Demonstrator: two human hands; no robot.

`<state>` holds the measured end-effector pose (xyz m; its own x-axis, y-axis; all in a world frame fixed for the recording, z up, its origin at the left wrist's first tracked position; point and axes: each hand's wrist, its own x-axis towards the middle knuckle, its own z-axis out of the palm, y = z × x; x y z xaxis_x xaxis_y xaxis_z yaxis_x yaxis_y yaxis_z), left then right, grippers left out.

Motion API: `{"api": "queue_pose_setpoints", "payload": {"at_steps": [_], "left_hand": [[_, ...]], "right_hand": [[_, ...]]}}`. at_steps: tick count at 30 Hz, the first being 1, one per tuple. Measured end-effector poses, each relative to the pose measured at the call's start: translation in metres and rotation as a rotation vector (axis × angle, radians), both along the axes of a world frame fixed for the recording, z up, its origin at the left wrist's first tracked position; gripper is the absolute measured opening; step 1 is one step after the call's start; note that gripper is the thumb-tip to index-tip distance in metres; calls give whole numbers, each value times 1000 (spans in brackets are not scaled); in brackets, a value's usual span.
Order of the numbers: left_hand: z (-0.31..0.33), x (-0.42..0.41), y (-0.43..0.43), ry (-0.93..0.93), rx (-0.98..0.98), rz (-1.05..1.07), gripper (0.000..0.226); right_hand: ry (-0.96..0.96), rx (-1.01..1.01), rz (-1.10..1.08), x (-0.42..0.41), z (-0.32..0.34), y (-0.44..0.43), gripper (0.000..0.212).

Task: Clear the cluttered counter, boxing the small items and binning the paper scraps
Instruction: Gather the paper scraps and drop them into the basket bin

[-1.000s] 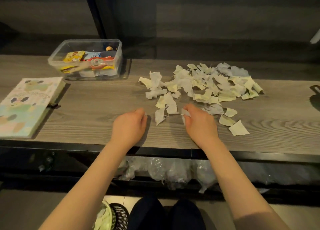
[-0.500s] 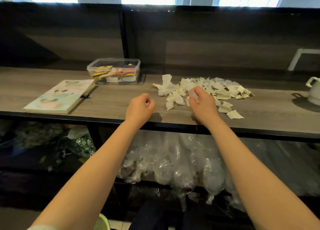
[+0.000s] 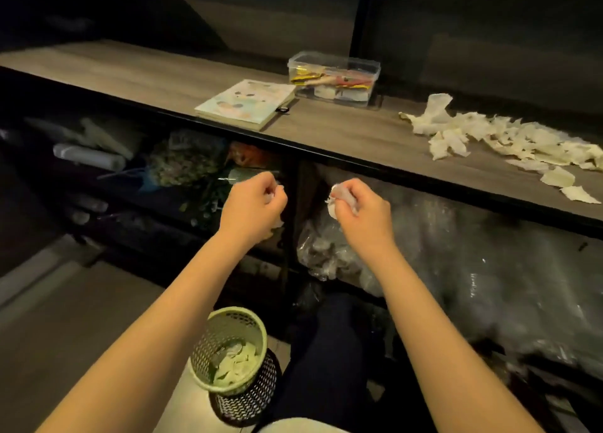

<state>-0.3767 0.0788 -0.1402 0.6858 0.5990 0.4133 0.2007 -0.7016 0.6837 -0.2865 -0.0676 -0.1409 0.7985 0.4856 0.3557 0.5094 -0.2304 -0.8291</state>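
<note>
Left hand (image 3: 253, 204), right hand (image 3: 362, 212) lifted off counter (image 3: 326, 129), clutching scraps (image 3: 332, 209), bin (image 3: 225, 331) upright

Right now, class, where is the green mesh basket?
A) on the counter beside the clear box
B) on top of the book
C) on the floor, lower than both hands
C: the green mesh basket stands on the floor, lower than the left hand and right hand, both gripping paper scraps.

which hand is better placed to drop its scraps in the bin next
Left, probably. The left hand grips paper scraps roughly in line with the green mesh bin on the floor; the right hand, also gripping scraps, is offset toward the dark trouser leg.
</note>
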Motion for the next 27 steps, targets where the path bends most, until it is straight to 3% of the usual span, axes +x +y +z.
{"api": "queue_pose_setpoints", "payload": {"at_steps": [12, 21, 27], "left_hand": [[-172, -74, 104, 449, -87, 236, 21], [-293, -72, 124, 706, -174, 250, 16], [-367, -72, 124, 863, -264, 169, 16]], "right_hand": [[252, -444, 267, -43, -147, 104, 16], [157, -857, 443, -37, -266, 156, 6], [141, -1069, 551, -24, -322, 163, 17]]}}
